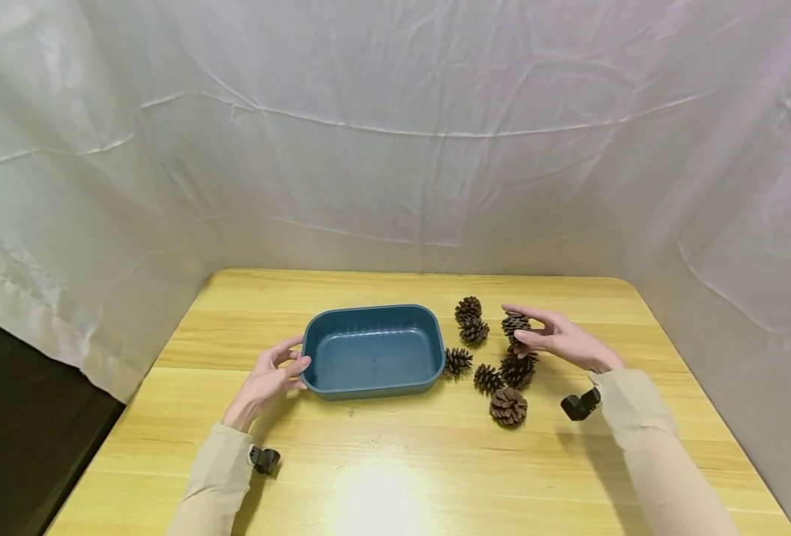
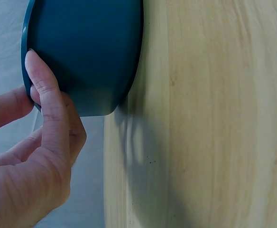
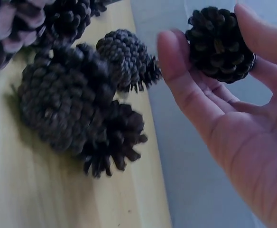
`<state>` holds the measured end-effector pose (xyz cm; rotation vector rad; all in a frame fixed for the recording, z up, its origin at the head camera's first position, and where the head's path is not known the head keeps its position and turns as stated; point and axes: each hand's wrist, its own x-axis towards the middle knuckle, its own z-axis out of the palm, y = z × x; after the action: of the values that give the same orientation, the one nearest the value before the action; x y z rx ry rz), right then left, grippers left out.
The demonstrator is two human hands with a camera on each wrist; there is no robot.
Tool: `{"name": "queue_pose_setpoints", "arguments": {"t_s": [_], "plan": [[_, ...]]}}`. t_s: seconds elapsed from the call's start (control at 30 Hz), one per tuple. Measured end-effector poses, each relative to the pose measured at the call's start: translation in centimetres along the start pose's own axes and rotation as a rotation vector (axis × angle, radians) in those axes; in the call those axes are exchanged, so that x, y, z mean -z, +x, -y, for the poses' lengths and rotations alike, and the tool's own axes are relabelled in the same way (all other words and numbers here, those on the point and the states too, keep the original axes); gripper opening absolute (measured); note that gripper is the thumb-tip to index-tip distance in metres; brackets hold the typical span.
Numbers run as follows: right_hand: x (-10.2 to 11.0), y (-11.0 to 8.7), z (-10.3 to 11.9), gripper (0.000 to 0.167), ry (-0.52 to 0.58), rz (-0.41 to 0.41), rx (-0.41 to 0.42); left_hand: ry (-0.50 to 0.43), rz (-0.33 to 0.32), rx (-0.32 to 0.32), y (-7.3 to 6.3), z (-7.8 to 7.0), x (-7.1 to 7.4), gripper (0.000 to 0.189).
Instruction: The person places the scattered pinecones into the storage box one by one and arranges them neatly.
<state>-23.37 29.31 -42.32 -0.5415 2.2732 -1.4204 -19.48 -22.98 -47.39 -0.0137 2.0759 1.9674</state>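
A dark teal rectangular tray (image 1: 372,391) with rounded corners lies on the table, its inside bare. My left hand (image 1: 268,376) pinches the tray's left end, thumb over the rim and fingers outside, as the left wrist view also shows. To the right, my right hand (image 1: 559,339) holds a brown pine cone (image 3: 219,45) between thumb and fingers, above other cones. Under and beside it lies a loose group of pine cones: one dark cone (image 1: 518,368) just below the hand, a rounder brown cone (image 1: 508,407) nearest me, and a small cone (image 1: 488,379) beside them.
Between tray and right hand, a pine cone (image 1: 458,362) lies against the tray's right end. Two more cones, one upper (image 1: 468,309) and one lower (image 1: 474,331), sit farther back. The wooden table (image 1: 288,484) ends at a pale hanging cloth (image 1: 395,186) behind and at both sides.
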Motion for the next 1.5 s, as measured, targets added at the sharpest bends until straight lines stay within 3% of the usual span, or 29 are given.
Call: {"name": "queue_pose_setpoints", "arguments": {"t_s": [0.27,0.57,0.93,1.27,1.5], "plan": [[-0.9,1.7,1.8,0.061,-0.046,-0.082,-0.022,0.001,0.005,-0.005,0.1,0.0,-0.1,0.06],[-1.3,3.5,3.3,0.054,-0.065,-0.12,-0.002,-0.008,0.006,-0.005,0.3,0.1,-0.1,0.06],[-2.3,6.2,4.9,0.052,-0.087,-0.121,0.048,-0.007,0.009,-0.006,0.1,0.2,0.0,0.06],[-3.9,8.1,6.9,0.051,-0.069,-0.129,-0.023,-0.008,0.012,-0.007,0.1,-0.1,-0.2,0.06],[-5.3,9.7,7.9,0.044,-0.061,-0.083,-0.031,-0.012,0.018,-0.023,0.3,0.0,-0.4,0.061]]}}
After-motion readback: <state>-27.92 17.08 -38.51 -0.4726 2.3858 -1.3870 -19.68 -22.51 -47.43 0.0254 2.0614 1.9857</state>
